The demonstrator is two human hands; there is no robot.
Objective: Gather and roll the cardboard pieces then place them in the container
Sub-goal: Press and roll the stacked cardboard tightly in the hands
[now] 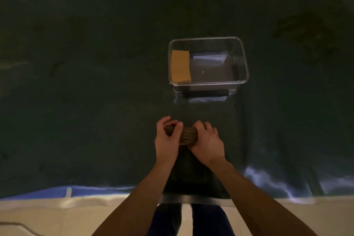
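Observation:
A roll of brown corrugated cardboard [188, 135] lies across the dark green cloth near the table's front edge. My left hand [166, 141] grips its left end, fingers curled over the top. My right hand [207, 142] is closed over its right end, so only the middle of the roll shows. Farther back stands a clear plastic container [243, 57]. An orange-brown cardboard piece [180, 66] rests inside it against the left wall.
The dark green cloth [86, 92] covers the whole table and hangs in wrinkles at the front right. A dark handle [206, 93] runs along the container's near side. Beyond the front edge are pale floor and my legs.

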